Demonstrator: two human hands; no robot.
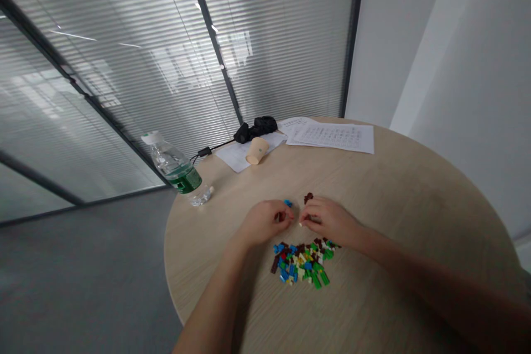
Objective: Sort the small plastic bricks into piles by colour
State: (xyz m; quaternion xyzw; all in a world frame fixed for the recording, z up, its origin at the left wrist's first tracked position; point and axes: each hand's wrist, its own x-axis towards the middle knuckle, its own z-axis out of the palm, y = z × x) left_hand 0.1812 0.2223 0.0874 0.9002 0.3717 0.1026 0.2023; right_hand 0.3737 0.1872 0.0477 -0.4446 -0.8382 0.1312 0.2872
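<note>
Brick pile on worktop, colours mixed, bulk still loose. Beyond pile: few blue bricks, brown bricks already apart. Also beyond pile: right hand, fingers pinching small pale piece; left hand, fingers curled, cannot tell if holding.

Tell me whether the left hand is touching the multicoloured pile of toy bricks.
Apart. The head view shows a strip of bare tabletop between the left hand and the pile of toy bricks.
</note>
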